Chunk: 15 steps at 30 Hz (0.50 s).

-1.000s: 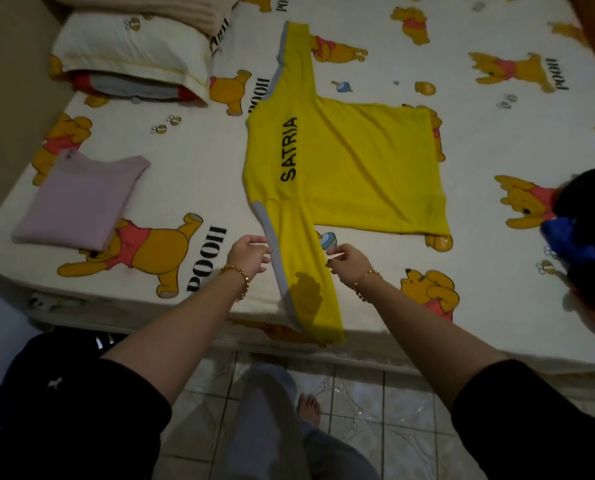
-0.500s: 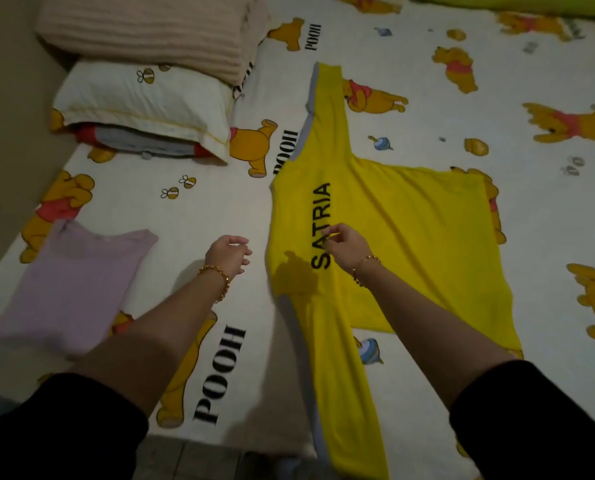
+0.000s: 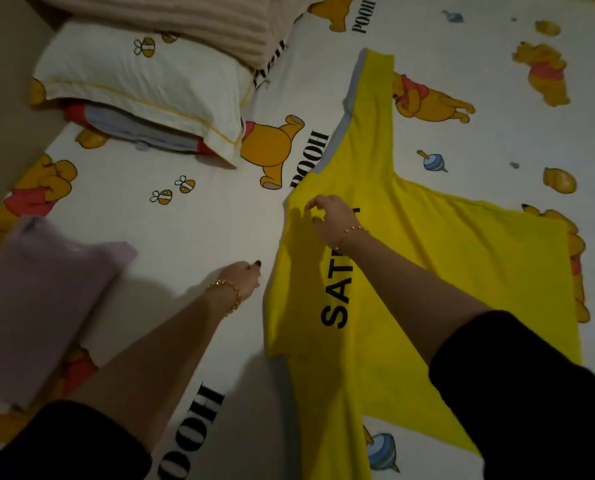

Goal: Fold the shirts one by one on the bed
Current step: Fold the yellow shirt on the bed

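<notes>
I am looking down on the bed, where the yellow shirt [image 3: 445, 271] lies spread flat on the Pooh-print sheet [image 3: 220, 220], right of the middle. One of its sleeves reaches away from me toward the far side, with a grey trim [image 3: 337, 136] along its left edge, and the other sleeve runs down toward me and out of the bottom of the frame. Black lettering [image 3: 337, 306] on the shirt reads "SAT" before my right forearm covers the rest. My right hand [image 3: 334, 220] is over the shirt's upper left corner, near where the far sleeve begins. Its fingers are arched with the tips pointing down at the cloth, and it casts a shadow on the yellow. I cannot tell whether the fingertips pinch the fabric or only hover above it. My left hand [image 3: 242, 277] is on the sheet just beside the shirt's left edge with its fingers curled in and one dark nail showing. I cannot tell whether it touches the shirt or holds anything. Each wrist has a gold bracelet [image 3: 228, 294], and both arms wear black sleeves. A folded lilac shirt [image 3: 39, 299] lies well apart at the left. A white pillow [image 3: 143, 88] sits at the far left corner, with a ribbed beige blanket [image 3: 202, 22] behind it.
</notes>
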{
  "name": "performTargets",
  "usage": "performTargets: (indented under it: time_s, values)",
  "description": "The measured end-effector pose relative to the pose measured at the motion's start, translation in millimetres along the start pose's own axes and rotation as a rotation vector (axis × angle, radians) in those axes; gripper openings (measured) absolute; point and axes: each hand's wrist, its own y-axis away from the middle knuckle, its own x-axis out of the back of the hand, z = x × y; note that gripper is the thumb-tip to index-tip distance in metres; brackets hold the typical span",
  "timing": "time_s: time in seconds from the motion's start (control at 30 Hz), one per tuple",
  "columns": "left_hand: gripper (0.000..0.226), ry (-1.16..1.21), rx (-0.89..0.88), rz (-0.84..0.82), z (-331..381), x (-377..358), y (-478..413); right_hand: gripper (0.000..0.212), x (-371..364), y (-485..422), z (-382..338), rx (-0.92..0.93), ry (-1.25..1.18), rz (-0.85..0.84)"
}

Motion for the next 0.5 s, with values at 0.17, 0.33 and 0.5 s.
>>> performTargets:
  time_s: [0.17,0.33,0.5]
  values:
    - [0.034,-0.301,-0.131,-0.059,1,-17,-6,0.084,-9,-37,-9,0.185,0.348,-0.151]
    - [0.027,0.072,-0.174,0.005,-9,-17,-12,0.091,-28,-58,-17,0.214,0.511,-0.342]
    - [0.009,0.403,-0.058,0.077,-23,-9,-13,0.049,-36,-71,-31,0.058,0.486,-0.239]
